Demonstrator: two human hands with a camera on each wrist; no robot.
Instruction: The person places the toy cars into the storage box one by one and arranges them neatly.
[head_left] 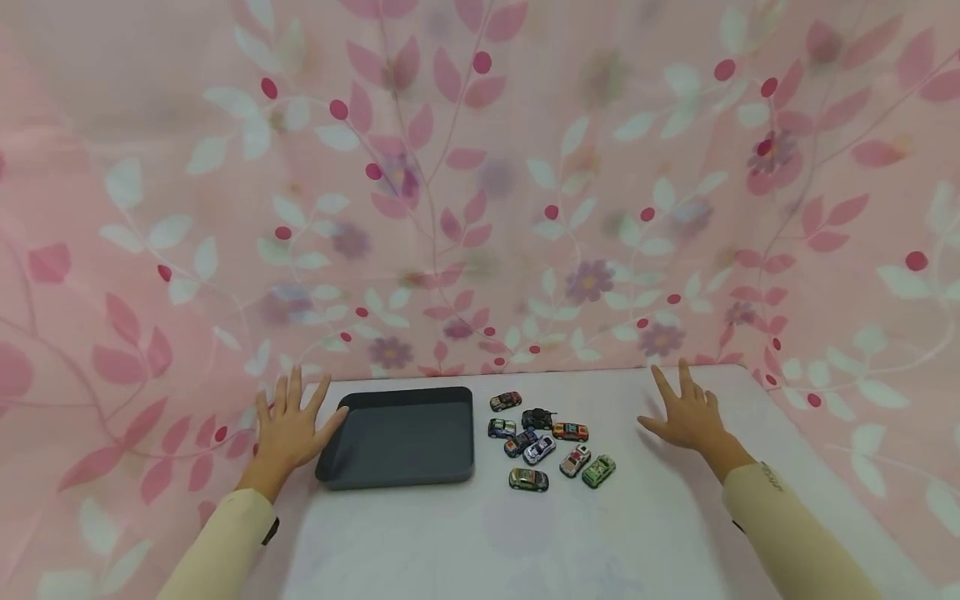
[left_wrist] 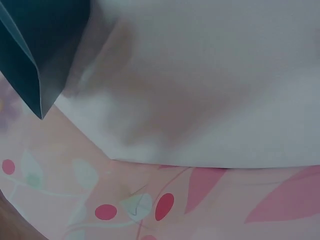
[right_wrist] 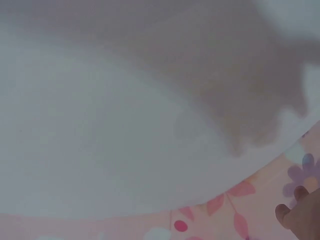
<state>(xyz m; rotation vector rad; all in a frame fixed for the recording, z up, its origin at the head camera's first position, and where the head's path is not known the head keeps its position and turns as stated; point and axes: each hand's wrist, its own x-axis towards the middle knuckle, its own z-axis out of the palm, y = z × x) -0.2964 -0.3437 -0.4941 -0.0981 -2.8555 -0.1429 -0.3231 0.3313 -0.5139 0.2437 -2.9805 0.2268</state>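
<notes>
My left hand (head_left: 291,425) is spread at the left end of a dark grey tray (head_left: 405,446), its thumb overlapping the tray's left rim in the head view. Nothing is in its fingers. On the right, my right hand (head_left: 692,419) hovers over the white table with fingers apart and holds nothing. Several toy cars lie in a loose cluster between the tray and the right hand. Among them are a green car (head_left: 599,471), a red-and-yellow car (head_left: 571,432), a dark tank-like vehicle (head_left: 537,418) and a green-and-dark car (head_left: 528,480).
The white tabletop (head_left: 465,542) ends at a back edge against a pink floral curtain (head_left: 480,208), which also hangs along both sides. In the left wrist view a corner of the tray (left_wrist: 55,55) shows near the table edge. A hand shadow falls across the table in the right wrist view.
</notes>
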